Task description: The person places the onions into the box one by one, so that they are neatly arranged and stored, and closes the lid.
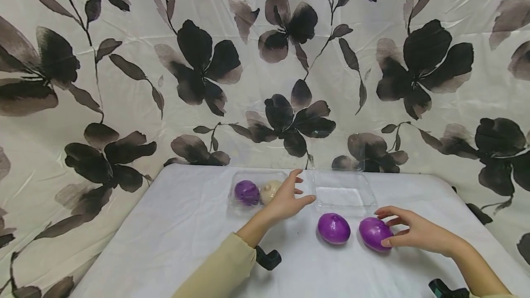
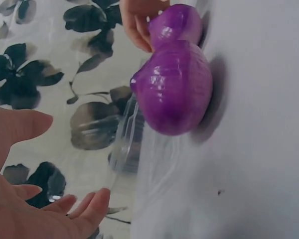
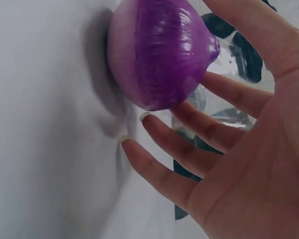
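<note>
White cloth (image 1: pixel 314 272) bears a purple onion (image 1: pixel 371 234) beside the right hand (image 1: pixel 420 232).

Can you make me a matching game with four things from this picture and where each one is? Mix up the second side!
Things
1. Round, cream-coloured onion
2. Bare right hand
3. Smooth white cloth
4. Pale yellow fabric sleeve

Places
A. At the rightmost glossy purple onion
B. Around the left arm
C. Inside the leftmost clear plastic box
D. Under all the onions

Right pairs: 1-C, 2-A, 3-D, 4-B
</note>
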Tool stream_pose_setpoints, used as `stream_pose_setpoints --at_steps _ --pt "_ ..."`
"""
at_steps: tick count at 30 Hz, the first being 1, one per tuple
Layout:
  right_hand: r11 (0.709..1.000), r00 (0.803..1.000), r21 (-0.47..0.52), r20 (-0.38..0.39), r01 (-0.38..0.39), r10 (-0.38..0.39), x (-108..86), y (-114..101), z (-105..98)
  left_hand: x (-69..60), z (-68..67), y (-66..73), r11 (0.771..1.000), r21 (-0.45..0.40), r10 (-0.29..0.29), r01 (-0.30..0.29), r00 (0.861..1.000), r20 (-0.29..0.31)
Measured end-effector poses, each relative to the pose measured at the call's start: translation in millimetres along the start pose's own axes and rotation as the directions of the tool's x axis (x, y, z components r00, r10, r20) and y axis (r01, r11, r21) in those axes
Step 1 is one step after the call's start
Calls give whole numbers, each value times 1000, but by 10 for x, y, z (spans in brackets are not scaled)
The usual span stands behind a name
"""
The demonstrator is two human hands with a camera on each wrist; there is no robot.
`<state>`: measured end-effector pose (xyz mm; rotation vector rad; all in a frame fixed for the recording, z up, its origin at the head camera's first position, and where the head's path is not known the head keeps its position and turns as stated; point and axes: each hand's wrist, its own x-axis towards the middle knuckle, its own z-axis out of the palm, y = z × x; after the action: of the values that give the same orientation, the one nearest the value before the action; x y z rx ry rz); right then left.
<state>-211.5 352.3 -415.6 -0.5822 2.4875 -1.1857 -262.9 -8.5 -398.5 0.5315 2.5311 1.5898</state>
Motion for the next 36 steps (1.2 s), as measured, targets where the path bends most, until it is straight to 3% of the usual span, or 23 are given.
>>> stream_pose_setpoints --at_steps 6,15,26,30,36 --pt "1000 999 0 -17 27 -27 6 7 58 154 198 34 999 -18 -46 46 999 -4" --pt "1000 999 3 -25 26 -26 28 85 127 361 476 -93 992 -82 -110 101 987 -117" --pt "997 996 22 -45 73 -71 44 100 140 538 585 -187 984 -130 -152 125 963 -222" --pt "997 996 19 -48 75 -74 15 124 146 575 588 -249 958 -249 -197 141 956 -217" --pt "994 994 61 -60 95 -91 -53 80 90 626 607 -302 888 -439 -236 133 953 -188"
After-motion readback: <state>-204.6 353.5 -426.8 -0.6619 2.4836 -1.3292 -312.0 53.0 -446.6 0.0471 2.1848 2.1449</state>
